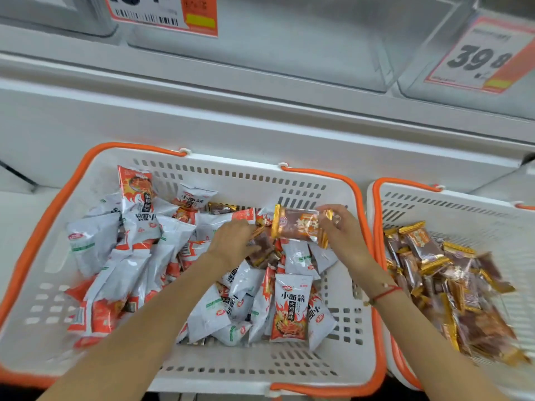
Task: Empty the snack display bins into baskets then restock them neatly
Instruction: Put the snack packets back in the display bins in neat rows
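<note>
A white basket with orange handles [202, 369] holds several white-and-orange snack packets [291, 308] and a few brown packets with gold ends. My right hand [344, 235] holds a brown, gold-ended packet [299, 225] just above the basket's far right corner. My left hand [234, 241] reaches into the pile and its fingers grip another brown packet [262, 246]. A second white basket [451, 204] on the right contains a heap of brown gold-ended packets [451, 282].
Behind the baskets runs a white shelf front [260, 128]. Above it stand clear display bins [289, 44] with orange-and-white price tags [477, 59]; what the bins hold is not visible. A red string bracelet circles my right wrist.
</note>
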`<state>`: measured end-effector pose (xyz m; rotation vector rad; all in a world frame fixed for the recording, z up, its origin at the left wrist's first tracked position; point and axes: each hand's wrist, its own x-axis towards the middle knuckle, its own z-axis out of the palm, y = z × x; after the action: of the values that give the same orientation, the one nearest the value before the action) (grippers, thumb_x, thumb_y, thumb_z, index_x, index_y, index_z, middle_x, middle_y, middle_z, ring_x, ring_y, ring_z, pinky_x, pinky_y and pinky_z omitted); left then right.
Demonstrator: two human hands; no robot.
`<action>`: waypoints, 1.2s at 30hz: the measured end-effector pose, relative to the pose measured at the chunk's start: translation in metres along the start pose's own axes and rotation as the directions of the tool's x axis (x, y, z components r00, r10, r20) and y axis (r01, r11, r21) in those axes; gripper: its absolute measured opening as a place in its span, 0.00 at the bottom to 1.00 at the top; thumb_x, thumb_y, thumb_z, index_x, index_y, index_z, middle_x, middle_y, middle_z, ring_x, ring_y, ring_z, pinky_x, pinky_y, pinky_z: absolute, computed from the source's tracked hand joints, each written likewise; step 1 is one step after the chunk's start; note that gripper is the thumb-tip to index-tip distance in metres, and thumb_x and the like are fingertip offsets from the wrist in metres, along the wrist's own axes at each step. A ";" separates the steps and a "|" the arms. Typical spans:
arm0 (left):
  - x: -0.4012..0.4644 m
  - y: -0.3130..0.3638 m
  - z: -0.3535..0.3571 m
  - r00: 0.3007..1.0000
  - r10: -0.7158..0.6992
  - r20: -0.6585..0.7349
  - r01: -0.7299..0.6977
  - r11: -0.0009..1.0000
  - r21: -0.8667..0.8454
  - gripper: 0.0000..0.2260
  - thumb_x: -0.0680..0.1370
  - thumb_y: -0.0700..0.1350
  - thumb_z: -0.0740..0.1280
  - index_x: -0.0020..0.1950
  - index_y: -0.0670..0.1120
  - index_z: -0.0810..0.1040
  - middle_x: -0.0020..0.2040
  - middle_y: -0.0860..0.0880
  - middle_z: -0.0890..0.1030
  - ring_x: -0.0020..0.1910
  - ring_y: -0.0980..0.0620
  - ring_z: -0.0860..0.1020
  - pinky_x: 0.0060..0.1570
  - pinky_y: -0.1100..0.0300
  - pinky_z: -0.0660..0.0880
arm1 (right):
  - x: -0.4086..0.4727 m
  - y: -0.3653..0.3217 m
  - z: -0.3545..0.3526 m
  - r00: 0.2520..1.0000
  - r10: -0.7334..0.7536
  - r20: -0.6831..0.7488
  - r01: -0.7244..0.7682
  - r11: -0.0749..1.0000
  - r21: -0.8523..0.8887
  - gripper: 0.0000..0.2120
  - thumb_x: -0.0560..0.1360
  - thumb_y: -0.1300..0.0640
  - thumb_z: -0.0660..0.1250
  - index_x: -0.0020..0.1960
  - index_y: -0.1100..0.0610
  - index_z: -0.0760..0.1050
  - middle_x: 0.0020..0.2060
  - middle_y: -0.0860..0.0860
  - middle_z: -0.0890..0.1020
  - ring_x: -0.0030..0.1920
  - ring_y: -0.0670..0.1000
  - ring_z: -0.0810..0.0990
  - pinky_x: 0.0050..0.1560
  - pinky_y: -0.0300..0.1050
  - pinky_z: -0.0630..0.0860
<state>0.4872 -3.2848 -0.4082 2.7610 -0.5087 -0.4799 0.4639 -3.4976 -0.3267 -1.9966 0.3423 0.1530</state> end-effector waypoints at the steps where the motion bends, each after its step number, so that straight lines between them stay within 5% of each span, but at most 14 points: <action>1: -0.006 -0.006 -0.006 0.995 -0.095 -0.033 0.084 0.964 -0.253 0.11 0.78 0.55 0.67 0.56 0.52 0.79 0.51 0.49 0.81 0.53 0.48 0.79 0.51 0.54 0.75 | -0.003 -0.001 0.004 0.996 0.069 0.049 -0.074 0.991 0.108 0.08 0.79 0.61 0.64 0.55 0.51 0.75 0.53 0.47 0.78 0.50 0.47 0.80 0.42 0.36 0.76; 2: -0.011 -0.010 -0.012 0.982 -0.187 -0.027 0.144 0.831 -0.537 0.09 0.78 0.55 0.66 0.54 0.53 0.79 0.50 0.50 0.82 0.51 0.50 0.80 0.50 0.53 0.77 | -0.006 -0.003 0.010 0.989 0.116 0.096 -0.132 0.974 0.182 0.10 0.77 0.62 0.67 0.54 0.50 0.75 0.55 0.49 0.79 0.51 0.48 0.80 0.42 0.37 0.77; 3: -0.018 -0.009 -0.022 0.964 -0.262 0.051 0.202 0.592 -0.780 0.07 0.79 0.53 0.66 0.55 0.53 0.78 0.53 0.50 0.82 0.50 0.52 0.80 0.51 0.53 0.77 | -0.009 -0.003 0.016 0.983 0.130 0.133 -0.156 0.965 0.211 0.12 0.74 0.63 0.70 0.55 0.51 0.76 0.54 0.50 0.79 0.51 0.49 0.80 0.42 0.38 0.78; 5: -0.027 -0.007 -0.038 0.909 -0.269 0.319 0.356 0.098 -0.929 0.09 0.82 0.48 0.63 0.61 0.50 0.74 0.59 0.49 0.79 0.50 0.51 0.82 0.50 0.55 0.79 | -0.012 -0.005 0.031 0.982 0.097 0.161 -0.133 0.964 0.229 0.17 0.71 0.64 0.74 0.57 0.53 0.76 0.51 0.49 0.80 0.48 0.47 0.80 0.40 0.36 0.79; 6: -0.031 -0.007 -0.043 0.894 -0.233 0.383 0.396 0.010 -0.918 0.11 0.82 0.47 0.62 0.64 0.48 0.73 0.61 0.49 0.78 0.51 0.49 0.82 0.50 0.54 0.80 | -0.013 -0.007 0.039 0.983 0.080 0.166 -0.116 0.968 0.222 0.20 0.70 0.63 0.76 0.59 0.53 0.76 0.51 0.48 0.79 0.48 0.46 0.80 0.40 0.35 0.79; 8: -0.035 -0.009 -0.045 0.891 -0.191 0.413 0.418 -0.014 -0.908 0.14 0.82 0.47 0.59 0.66 0.45 0.74 0.61 0.46 0.79 0.52 0.46 0.82 0.56 0.52 0.78 | -0.010 -0.009 0.049 0.978 0.049 0.205 -0.078 0.987 0.137 0.27 0.68 0.57 0.78 0.64 0.48 0.74 0.59 0.47 0.75 0.58 0.47 0.76 0.49 0.39 0.80; 11: -0.039 -0.013 -0.042 0.891 -0.180 0.417 0.413 -0.063 -0.909 0.14 0.81 0.44 0.55 0.61 0.41 0.75 0.52 0.42 0.80 0.48 0.45 0.78 0.52 0.53 0.77 | -0.003 -0.014 0.050 0.925 -0.010 0.381 0.026 0.999 -0.038 0.32 0.69 0.53 0.77 0.70 0.48 0.71 0.60 0.42 0.71 0.58 0.40 0.71 0.50 0.27 0.70; 14: -0.033 -0.023 -0.033 0.906 -0.191 0.377 0.393 0.057 -0.918 0.14 0.79 0.48 0.56 0.56 0.42 0.76 0.51 0.42 0.78 0.51 0.45 0.75 0.55 0.51 0.74 | 0.007 -0.011 0.043 0.888 -0.043 0.458 0.138 0.975 -0.176 0.22 0.68 0.53 0.78 0.60 0.53 0.79 0.51 0.44 0.79 0.47 0.39 0.76 0.45 0.28 0.71; 16: -0.025 -0.032 -0.023 0.929 -0.324 0.179 0.306 0.401 -0.864 0.15 0.83 0.48 0.54 0.57 0.46 0.79 0.57 0.45 0.80 0.57 0.47 0.76 0.62 0.51 0.70 | 0.010 -0.003 0.040 0.878 -0.037 0.477 0.185 0.946 -0.266 0.17 0.67 0.55 0.79 0.54 0.53 0.80 0.44 0.47 0.82 0.42 0.45 0.80 0.42 0.40 0.77; 18: -0.012 -0.043 -0.011 0.894 -0.427 -0.136 0.241 0.714 -0.657 0.14 0.84 0.43 0.56 0.64 0.46 0.77 0.63 0.47 0.78 0.62 0.47 0.75 0.62 0.54 0.71 | 0.011 0.010 0.037 0.893 -0.039 0.448 0.226 0.900 -0.372 0.15 0.67 0.55 0.78 0.53 0.52 0.80 0.42 0.47 0.82 0.40 0.46 0.79 0.40 0.41 0.75; 21: 0.005 -0.050 0.007 0.904 -0.348 -0.247 0.277 0.919 -0.282 0.17 0.81 0.36 0.60 0.70 0.45 0.69 0.69 0.46 0.71 0.65 0.46 0.71 0.57 0.50 0.74 | 0.007 0.020 0.027 0.942 -0.038 0.334 0.156 0.929 -0.334 0.15 0.69 0.55 0.77 0.53 0.51 0.78 0.41 0.43 0.80 0.37 0.43 0.78 0.37 0.36 0.75; 26: 0.014 -0.048 0.016 0.870 -0.414 -0.267 0.383 0.910 -0.161 0.14 0.79 0.39 0.63 0.65 0.46 0.69 0.60 0.44 0.76 0.60 0.45 0.73 0.44 0.49 0.74 | 0.008 0.020 0.011 0.979 -0.066 0.192 0.116 0.959 -0.260 0.16 0.69 0.57 0.77 0.53 0.48 0.76 0.44 0.45 0.79 0.42 0.45 0.81 0.36 0.35 0.77; 31: 0.018 -0.049 0.012 0.868 -0.357 -0.346 0.336 0.934 -0.122 0.10 0.79 0.44 0.66 0.60 0.47 0.76 0.62 0.46 0.73 0.63 0.46 0.69 0.47 0.51 0.78 | 0.004 0.015 0.012 0.984 -0.078 0.160 0.117 0.960 -0.254 0.15 0.69 0.56 0.77 0.53 0.47 0.77 0.45 0.43 0.80 0.45 0.47 0.81 0.42 0.46 0.81; 36: 0.013 -0.050 0.000 0.884 -0.336 -0.325 0.351 0.936 -0.015 0.07 0.79 0.48 0.66 0.54 0.47 0.80 0.51 0.49 0.81 0.54 0.49 0.76 0.41 0.57 0.73 | -0.007 0.000 0.001 0.962 -0.067 0.266 0.142 0.952 -0.271 0.14 0.70 0.55 0.76 0.51 0.46 0.76 0.46 0.41 0.81 0.41 0.36 0.80 0.37 0.30 0.75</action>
<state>0.5126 -3.2454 -0.4285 2.8991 0.0544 -0.0788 0.4578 -3.4953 -0.3253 -2.2445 0.0478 0.4071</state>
